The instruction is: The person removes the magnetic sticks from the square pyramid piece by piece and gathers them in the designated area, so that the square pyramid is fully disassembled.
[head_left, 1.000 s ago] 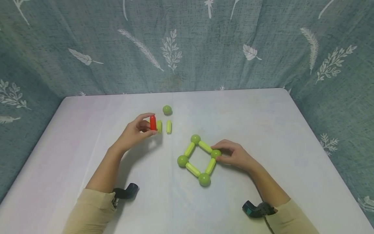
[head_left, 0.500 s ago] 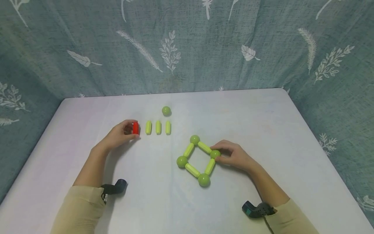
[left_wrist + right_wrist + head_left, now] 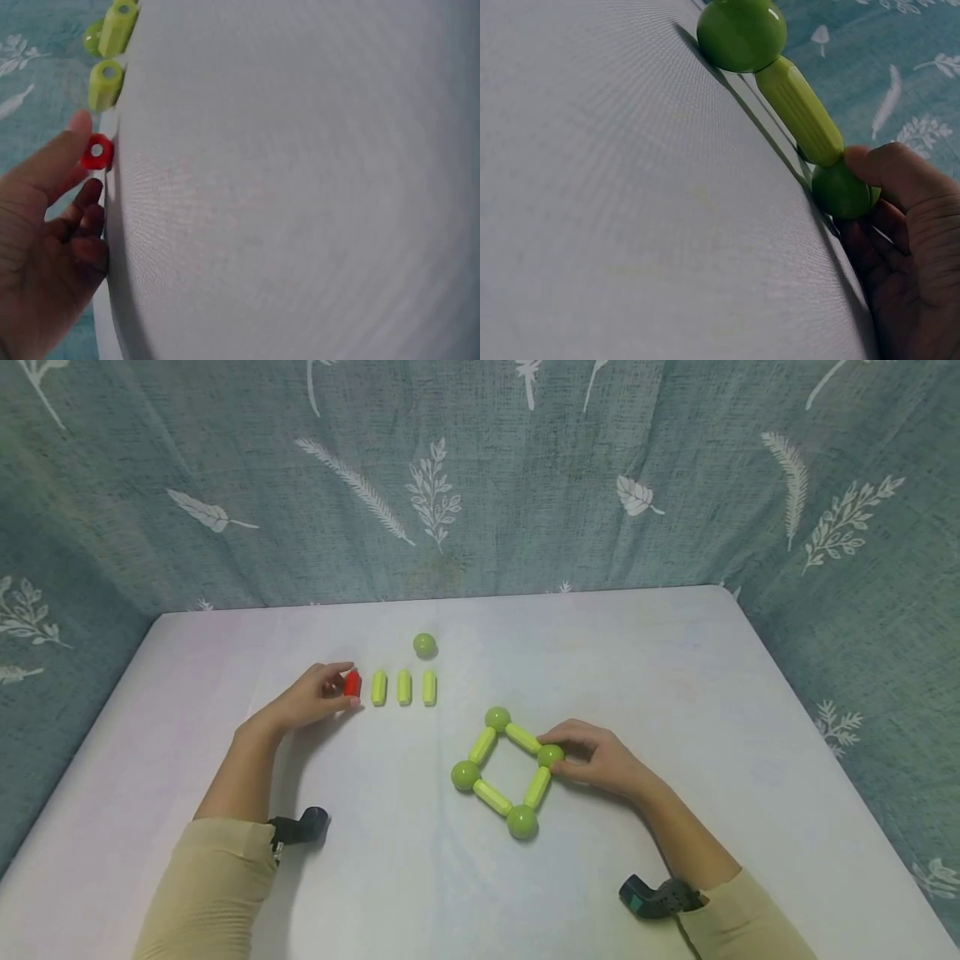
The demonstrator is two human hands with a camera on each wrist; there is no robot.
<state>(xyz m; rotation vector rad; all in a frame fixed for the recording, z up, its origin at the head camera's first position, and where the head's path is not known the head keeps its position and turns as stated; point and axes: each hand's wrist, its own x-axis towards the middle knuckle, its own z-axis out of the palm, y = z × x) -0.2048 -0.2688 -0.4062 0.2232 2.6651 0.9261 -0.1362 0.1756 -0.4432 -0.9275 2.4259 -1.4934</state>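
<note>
While both forearms lie on the white table, the green square frame of four balls and four rods serves as the landmark. Nearest the person, the frame's near corner ball sits free on the table. At the frame's right corner, the right hand curls thumb and fingers round the right corner ball; the right wrist view shows the thumb on top of that ball, with a rod running from it to the next ball. Left of the frame and slightly beyond it, the left hand pinches a red rod between thumb and fingertips, low at the table surface; contact with the table cannot be told. Just right of the red rod, beyond the frame's left corner, three loose green rods lie side by side in a row. Farthest, beyond that row, a single loose green ball rests alone.
</note>
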